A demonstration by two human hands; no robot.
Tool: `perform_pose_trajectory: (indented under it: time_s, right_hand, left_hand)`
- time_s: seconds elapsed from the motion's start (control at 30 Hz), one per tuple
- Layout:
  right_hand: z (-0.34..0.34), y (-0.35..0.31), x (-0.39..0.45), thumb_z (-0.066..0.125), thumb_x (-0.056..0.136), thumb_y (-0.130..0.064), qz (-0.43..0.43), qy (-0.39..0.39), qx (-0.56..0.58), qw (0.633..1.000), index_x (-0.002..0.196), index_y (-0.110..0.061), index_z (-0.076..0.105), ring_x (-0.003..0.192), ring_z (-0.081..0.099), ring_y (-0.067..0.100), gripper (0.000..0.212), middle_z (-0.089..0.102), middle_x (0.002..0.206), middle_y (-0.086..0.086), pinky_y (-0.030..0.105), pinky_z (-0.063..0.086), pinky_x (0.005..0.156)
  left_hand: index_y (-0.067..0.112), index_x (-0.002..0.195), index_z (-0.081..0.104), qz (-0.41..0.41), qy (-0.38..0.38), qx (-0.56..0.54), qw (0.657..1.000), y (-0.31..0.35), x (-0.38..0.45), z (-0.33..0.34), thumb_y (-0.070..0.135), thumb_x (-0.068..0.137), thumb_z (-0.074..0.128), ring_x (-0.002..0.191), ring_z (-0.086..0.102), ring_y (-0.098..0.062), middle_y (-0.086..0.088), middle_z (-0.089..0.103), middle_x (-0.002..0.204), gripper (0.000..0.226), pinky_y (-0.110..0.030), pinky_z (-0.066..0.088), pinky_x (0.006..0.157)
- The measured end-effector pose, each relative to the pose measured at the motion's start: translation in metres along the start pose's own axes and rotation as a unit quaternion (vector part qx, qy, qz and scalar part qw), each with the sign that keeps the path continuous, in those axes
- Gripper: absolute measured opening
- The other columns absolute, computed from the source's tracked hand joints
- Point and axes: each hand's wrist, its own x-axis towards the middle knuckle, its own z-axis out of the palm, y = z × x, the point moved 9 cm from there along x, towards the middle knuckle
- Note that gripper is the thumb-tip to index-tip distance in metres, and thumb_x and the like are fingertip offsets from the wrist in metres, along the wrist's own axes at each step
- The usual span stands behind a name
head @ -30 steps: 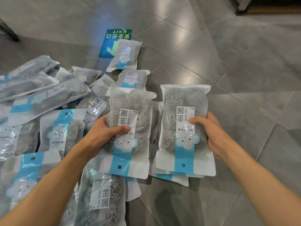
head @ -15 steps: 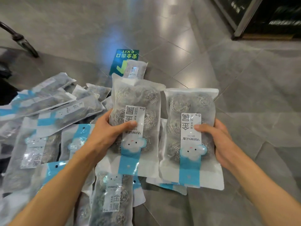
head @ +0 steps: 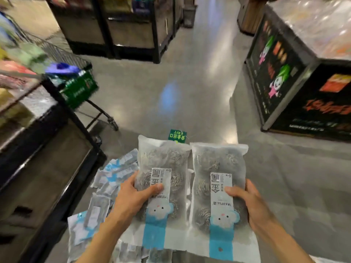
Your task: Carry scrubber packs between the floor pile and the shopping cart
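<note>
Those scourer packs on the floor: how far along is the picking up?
In hand: the left hand grips one pack of steel scourers, and the right hand grips a second pack, both lifted off the floor. Left: a heap of packs lies on the grey tiles beside the dark shelf. Nothing shows where lifted packs end up.

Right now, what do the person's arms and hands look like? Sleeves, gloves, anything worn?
Both forearms come in bare from the bottom edge, with no sleeve in view. The left hand and right hand wear no gloves. No watch, ring or wristband shows on either.
</note>
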Motion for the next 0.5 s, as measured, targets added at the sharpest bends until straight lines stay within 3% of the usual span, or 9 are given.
perform_pose_trajectory:
  time_s: [0.07, 0.2, 0.37, 0.5]
  right_hand:
    - [0.022, -0.060, -0.034, 0.063, 0.083, 0.009, -0.029, -0.007, -0.017, 0.999, 0.120, -0.005, 0.060, 0.078, 0.077, 0.029, 0.039, 0.078, 0.099, 0.019, 0.040, 0.064, 0.062]
    - [0.054, -0.161, -0.081, 0.064, 0.086, 0.007, -0.096, 0.008, -0.024, 0.995, 0.114, -0.020, 0.063, 0.087, 0.077, 0.026, 0.039, 0.079, 0.102, 0.011, 0.042, 0.064, 0.075]
    - [0.085, -0.236, -0.115, 0.062, 0.086, 0.007, -0.157, -0.023, -0.005, 0.987, 0.119, -0.017, 0.063, 0.091, 0.076, 0.029, 0.041, 0.078, 0.107, 0.014, 0.050, 0.062, 0.084]
    - [0.100, -0.272, -0.130, 0.068, 0.080, 0.001, -0.201, -0.041, -0.017, 0.979, 0.123, -0.018, 0.061, 0.093, 0.076, 0.029, 0.047, 0.078, 0.108, 0.012, 0.049, 0.062, 0.086]
  left_hand:
    - [0.010, 0.104, 0.072, 0.032, 0.014, 0.005, 0.999, 0.069, -0.031, -0.016, 0.020, 0.056, 0.098, 0.083, 0.078, -0.024, -0.009, 0.081, 0.096, 0.056, -0.036, 0.063, 0.070]
    - [0.007, 0.108, 0.071, 0.087, 0.042, -0.001, 0.995, 0.175, -0.069, -0.045, 0.006, 0.074, 0.087, 0.091, 0.077, -0.032, -0.009, 0.081, 0.098, 0.038, -0.047, 0.063, 0.082]
    - [0.014, 0.100, 0.072, 0.169, 0.058, -0.031, 0.983, 0.263, -0.099, -0.054, 0.004, 0.075, 0.086, 0.074, 0.077, -0.012, 0.002, 0.081, 0.086, 0.030, -0.024, 0.060, 0.062]
    - [0.013, 0.102, 0.071, 0.208, 0.055, -0.059, 0.975, 0.296, -0.113, -0.055, 0.005, 0.077, 0.084, 0.074, 0.077, -0.013, 0.001, 0.081, 0.088, 0.030, -0.022, 0.059, 0.059]
